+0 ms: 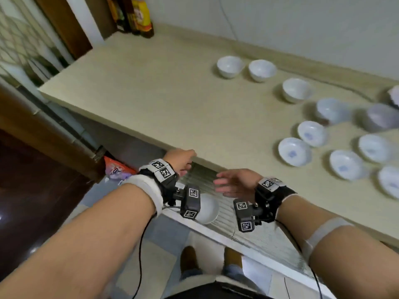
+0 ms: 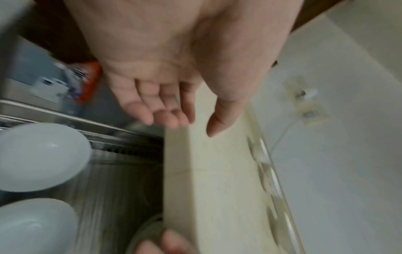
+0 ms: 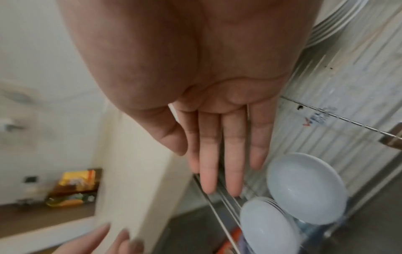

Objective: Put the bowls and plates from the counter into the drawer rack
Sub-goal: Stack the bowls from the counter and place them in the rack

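Several white bowls point(image 1: 294, 151) stand on the beige counter point(image 1: 172, 93), mostly at its right. Below its front edge the wire drawer rack point(image 1: 248, 229) is pulled out. Two white bowls point(image 3: 304, 187) lie on their sides in it, with a stack of plates point(image 3: 339, 22) further along. One of those bowls point(image 1: 208, 209) shows behind the left wrist camera. My left hand point(image 1: 187, 162) is empty at the counter's front edge, fingers relaxed point(image 2: 169, 118). My right hand point(image 1: 222, 184) hovers over the rack, fingers straight point(image 3: 232, 171), holding nothing.
Bottles and a yellow packet point(image 1: 138, 18) stand at the counter's far back corner. An orange snack bag point(image 1: 116, 169) lies on the floor left of the rack. A dark wooden door point(image 1: 32, 169) is at the left. My feet point(image 1: 190, 260) are in front of the drawer.
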A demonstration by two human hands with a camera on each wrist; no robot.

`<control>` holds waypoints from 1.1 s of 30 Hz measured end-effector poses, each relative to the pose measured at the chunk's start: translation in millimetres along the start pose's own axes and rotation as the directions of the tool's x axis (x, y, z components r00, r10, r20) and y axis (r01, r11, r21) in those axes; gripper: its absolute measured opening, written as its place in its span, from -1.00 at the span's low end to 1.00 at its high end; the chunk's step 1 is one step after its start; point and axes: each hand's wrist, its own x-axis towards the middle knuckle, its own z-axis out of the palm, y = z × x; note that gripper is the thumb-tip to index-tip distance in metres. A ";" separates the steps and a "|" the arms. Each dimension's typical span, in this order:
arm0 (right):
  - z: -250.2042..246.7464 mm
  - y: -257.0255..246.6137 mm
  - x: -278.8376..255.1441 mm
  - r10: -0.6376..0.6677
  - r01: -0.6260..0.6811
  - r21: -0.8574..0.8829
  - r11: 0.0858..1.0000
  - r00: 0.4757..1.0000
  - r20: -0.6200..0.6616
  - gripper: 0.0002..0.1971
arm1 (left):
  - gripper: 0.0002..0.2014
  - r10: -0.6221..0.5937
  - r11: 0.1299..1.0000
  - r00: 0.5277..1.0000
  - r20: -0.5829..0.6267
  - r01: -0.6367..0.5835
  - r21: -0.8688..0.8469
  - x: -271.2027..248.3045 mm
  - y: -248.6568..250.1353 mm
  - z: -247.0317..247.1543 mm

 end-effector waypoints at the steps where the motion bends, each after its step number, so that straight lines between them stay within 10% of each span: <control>1: -8.9 -5.6 -10.2 -0.044 0.047 0.052 0.998 0.998 -0.049 -0.74 | -0.84 0.028 1.000 0.997 0.067 -0.028 0.002 -2.5 14.3 12.0; 9: -118.4 -9.6 -85.4 -0.169 0.331 0.261 0.907 0.852 -0.495 -0.75 | -0.85 0.113 0.983 0.930 0.350 -0.155 0.096 -2.6 94.2 106.1; 18: -259.2 -50.4 -58.1 -0.131 0.456 0.303 0.836 0.704 -0.698 -0.93 | -0.89 0.160 0.969 0.919 0.361 -0.215 0.119 32.6 182.8 207.6; 23: -314.8 -76.5 -17.5 -0.124 0.376 0.231 0.897 0.716 -0.687 -0.84 | -0.90 0.146 0.984 0.932 0.332 -0.171 0.047 60.0 215.4 254.9; 27: -338.4 -88.0 9.0 -0.119 0.308 0.181 0.934 0.746 -0.656 -0.76 | -0.36 0.156 0.988 0.940 0.304 -0.150 -0.044 87.8 227.5 282.2; 33: -344.2 -105.6 26.2 -0.142 0.366 0.209 0.907 0.732 -0.666 -0.71 | -0.50 0.155 0.976 0.953 0.260 -0.108 -0.186 115.0 243.5 310.7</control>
